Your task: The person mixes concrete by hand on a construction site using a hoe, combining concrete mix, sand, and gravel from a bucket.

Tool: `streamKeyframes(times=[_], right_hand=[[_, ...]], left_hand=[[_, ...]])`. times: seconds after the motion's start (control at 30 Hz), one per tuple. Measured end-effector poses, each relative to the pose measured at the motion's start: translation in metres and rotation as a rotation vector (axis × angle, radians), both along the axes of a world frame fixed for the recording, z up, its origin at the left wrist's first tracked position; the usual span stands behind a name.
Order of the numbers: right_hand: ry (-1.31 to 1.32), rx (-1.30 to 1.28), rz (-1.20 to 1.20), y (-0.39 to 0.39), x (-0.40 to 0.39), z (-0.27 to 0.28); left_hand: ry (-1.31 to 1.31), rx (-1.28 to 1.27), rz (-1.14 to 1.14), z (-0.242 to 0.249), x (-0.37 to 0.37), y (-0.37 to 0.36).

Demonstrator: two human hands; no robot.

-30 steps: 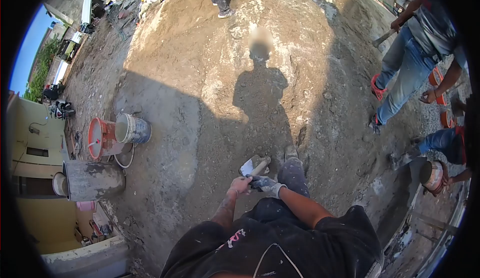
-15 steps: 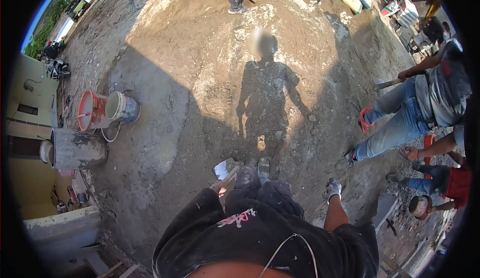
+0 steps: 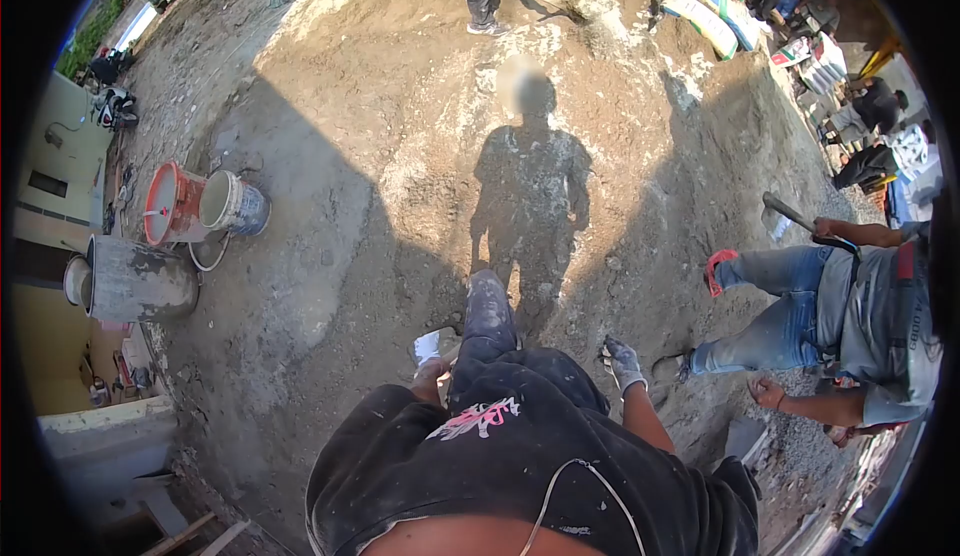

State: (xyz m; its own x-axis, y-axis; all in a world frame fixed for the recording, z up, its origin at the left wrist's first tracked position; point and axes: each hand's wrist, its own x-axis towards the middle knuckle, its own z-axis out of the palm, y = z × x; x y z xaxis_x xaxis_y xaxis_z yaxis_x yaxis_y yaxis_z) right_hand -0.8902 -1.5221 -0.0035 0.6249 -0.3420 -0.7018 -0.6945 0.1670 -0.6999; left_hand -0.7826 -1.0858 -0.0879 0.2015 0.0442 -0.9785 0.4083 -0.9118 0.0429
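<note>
My left hand (image 3: 431,370), low beside my left leg, is closed around the handle of a hoe (image 3: 428,346). The flat blade, pale and bright on one side, shows just ahead of the hand; most of the handle is hidden. On my other side hangs my right hand (image 3: 624,363) in a dirty grey-white glove. Its fingers are partly spread and hold nothing. Below both hands is grey-brown ground (image 3: 400,296) with scattered small stones.
At left stand an orange bucket (image 3: 175,204), a white bucket (image 3: 235,203) and a large grey drum (image 3: 143,278). A co-worker in jeans (image 3: 765,331) holds another hoe (image 3: 800,218) at right. Cement bags (image 3: 700,21) lie beyond; another person's legs (image 3: 480,1) stand ahead.
One of my legs has stepped forward. My right hand has swung forward and inward; the hoe has shifted slightly left with my left hand. The co-worker at right has moved closer, hoe raised.
</note>
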Motion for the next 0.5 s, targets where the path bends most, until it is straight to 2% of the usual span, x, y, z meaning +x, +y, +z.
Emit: streamKeyframes(times=[0.03,0.1,0.13,0.2,0.3,0.37,0.4,0.43,0.5], right_hand=[[-0.005,0.009,-0.01,-0.001,0.007,0.001],[0.202,0.082,-0.143,-0.002,0.031,0.027],[0.271,0.029,-0.195,-0.005,0.041,0.028],[0.346,0.015,-0.214,-0.019,0.044,0.01],[0.498,-0.094,-0.128,-0.023,0.072,0.033],[0.45,-0.003,-0.024,-0.033,0.108,0.029],[0.314,-0.005,-0.031,-0.034,0.126,0.031],[0.311,-0.004,-0.025,-0.03,0.152,0.039],[0.146,0.063,-0.259,-0.017,0.196,0.058]], left_hand=[[0.008,-0.003,0.002,-0.001,0.003,0.0],[0.02,-0.009,0.02,0.002,0.013,-0.002],[0.024,-0.012,0.036,0.004,0.017,-0.003],[0.034,-0.017,0.077,0.007,0.025,-0.002],[0.081,-0.031,0.184,0.01,0.028,0.003],[0.116,-0.044,0.313,0.014,0.042,0.012],[0.135,-0.052,0.396,0.015,0.049,0.017],[0.154,-0.06,0.499,0.019,0.062,0.023],[0.193,-0.064,0.689,0.027,0.09,0.035]])
